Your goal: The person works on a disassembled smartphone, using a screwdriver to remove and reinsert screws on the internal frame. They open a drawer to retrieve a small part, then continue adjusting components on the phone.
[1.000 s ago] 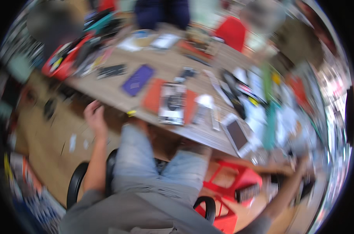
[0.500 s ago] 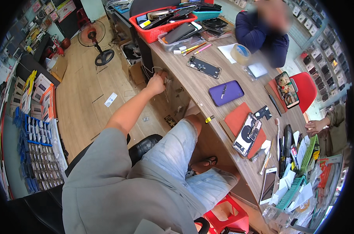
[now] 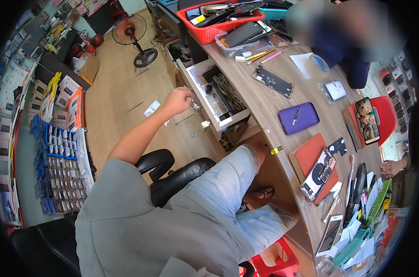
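Note:
My left hand reaches out to the left side of the desk. Its fingers are closed at the front of a pulled-out drawer, with a small silvery bunch, perhaps keys, hanging by the fingertips. Exactly what the fingertips pinch is hard to make out. Inside the drawer lie a dark tray with coiled cords and several small loose parts. My right hand is out of view.
On the desk lie a purple phone case, an opened phone on a reddish pad and a dark screen part. A red basket of phones stands at the back. Another person's hand rests at the right.
The drawer, shut before, now stands open, and my left hand has come back with its front. The view has shifted, so the desk sits further right in the picture.

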`<control>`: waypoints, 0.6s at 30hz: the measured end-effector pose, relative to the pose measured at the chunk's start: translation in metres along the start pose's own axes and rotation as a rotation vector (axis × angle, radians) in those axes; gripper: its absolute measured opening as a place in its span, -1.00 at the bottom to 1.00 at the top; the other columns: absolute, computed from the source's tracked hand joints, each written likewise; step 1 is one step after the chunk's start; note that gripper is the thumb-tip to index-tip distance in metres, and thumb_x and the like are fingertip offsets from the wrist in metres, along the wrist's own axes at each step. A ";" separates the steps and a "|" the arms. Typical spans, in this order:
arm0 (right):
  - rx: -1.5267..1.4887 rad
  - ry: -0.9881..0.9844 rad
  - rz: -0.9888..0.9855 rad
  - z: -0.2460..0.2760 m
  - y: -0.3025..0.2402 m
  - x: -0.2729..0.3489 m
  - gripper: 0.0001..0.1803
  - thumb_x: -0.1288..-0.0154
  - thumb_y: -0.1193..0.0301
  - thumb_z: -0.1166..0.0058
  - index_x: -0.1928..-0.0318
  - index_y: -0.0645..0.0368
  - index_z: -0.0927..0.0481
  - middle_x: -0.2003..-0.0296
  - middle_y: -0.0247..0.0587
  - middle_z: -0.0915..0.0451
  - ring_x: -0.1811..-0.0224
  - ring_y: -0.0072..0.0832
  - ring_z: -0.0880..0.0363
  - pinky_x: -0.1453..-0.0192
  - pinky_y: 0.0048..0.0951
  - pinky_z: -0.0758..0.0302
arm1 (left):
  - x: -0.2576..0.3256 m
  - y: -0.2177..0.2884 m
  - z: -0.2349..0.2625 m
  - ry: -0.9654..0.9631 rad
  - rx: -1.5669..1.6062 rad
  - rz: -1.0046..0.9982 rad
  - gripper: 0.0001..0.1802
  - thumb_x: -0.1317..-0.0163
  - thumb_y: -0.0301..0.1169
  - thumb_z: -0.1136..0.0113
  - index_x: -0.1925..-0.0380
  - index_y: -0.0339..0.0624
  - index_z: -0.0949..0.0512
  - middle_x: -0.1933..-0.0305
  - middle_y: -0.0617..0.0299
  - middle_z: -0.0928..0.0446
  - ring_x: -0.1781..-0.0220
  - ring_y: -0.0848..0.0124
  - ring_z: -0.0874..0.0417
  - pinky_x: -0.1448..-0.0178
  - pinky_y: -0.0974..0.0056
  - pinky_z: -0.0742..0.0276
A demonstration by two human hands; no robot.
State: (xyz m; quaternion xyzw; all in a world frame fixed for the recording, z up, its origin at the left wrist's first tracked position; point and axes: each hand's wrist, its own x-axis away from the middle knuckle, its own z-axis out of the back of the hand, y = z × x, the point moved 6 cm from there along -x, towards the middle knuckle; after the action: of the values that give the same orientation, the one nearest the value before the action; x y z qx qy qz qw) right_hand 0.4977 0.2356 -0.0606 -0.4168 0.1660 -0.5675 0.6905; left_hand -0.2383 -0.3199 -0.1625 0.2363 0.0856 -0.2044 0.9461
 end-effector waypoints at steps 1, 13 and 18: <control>0.026 -0.083 0.048 -0.029 -0.004 -0.001 -0.77 -0.64 0.31 -0.44 0.03 0.25 -0.83 0.21 -0.30 -0.77 0.21 -0.56 -0.62 0.09 -0.42 -0.59 | 0.004 0.006 0.014 0.062 0.017 0.031 -0.78 -0.31 -0.44 -0.25 0.24 -0.23 -0.85 0.11 -0.05 -0.82 0.04 -0.10 -0.84 -0.13 -0.05 -0.76; 0.040 -0.615 0.219 -0.214 -0.058 -0.012 -0.80 -0.66 0.44 -0.36 0.19 0.28 -0.71 0.54 -0.56 -0.44 0.53 -0.78 -0.28 0.44 -0.54 -0.16 | -0.019 0.056 0.005 -0.318 -0.034 -0.293 -0.70 -0.35 -0.44 -0.32 -0.04 -0.20 -0.80 -0.11 0.00 -0.74 -0.29 -0.07 -0.72 -0.43 -0.07 -0.67; 0.024 -0.602 0.180 -0.217 -0.035 -0.008 -0.79 -0.65 0.43 -0.37 0.20 0.28 -0.72 0.56 -0.56 -0.44 0.54 -0.77 -0.29 0.45 -0.53 -0.16 | -0.024 0.048 -0.012 -0.401 -0.030 -0.224 -0.63 -0.38 -0.44 -0.30 -0.16 -0.21 -0.77 -0.30 -0.01 -0.72 -0.38 -0.08 -0.72 -0.51 -0.07 -0.65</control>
State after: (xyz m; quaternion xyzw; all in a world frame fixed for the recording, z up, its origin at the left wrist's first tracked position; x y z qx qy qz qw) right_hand 0.3202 0.1583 -0.1650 -0.5414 -0.0163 -0.3573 0.7609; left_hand -0.2406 -0.2673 -0.1466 0.1661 -0.0753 -0.3497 0.9189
